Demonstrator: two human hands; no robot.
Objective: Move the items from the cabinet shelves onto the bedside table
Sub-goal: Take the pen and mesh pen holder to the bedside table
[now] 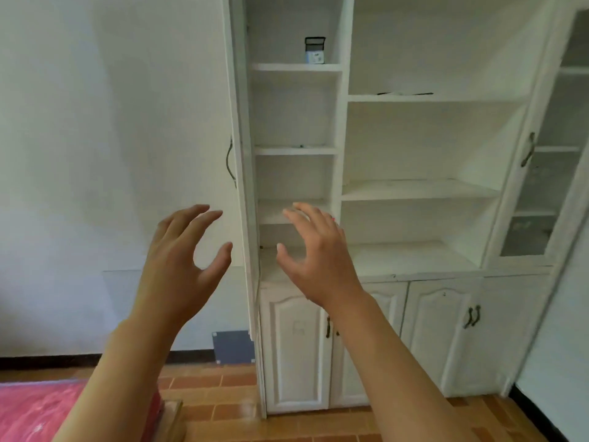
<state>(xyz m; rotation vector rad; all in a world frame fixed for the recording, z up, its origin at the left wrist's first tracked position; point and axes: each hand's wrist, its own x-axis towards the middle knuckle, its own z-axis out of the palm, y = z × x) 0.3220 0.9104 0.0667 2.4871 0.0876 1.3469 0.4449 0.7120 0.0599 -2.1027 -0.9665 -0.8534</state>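
A white cabinet with open shelves fills the right half of the view. A small box with a black top and a blue and white label stands on the top shelf of the narrow left column. A thin dark item lies flat on the wide upper shelf to the right. My left hand and my right hand are raised in front of the lower shelves, fingers spread and holding nothing. Both are well below the box. The bedside table is out of view.
The cabinet's tall left door stands open edge-on between my hands. A glass-fronted door stands open at the right. Closed lower doors sit under the shelves. A red cover lies at the lower left above a brown tiled floor.
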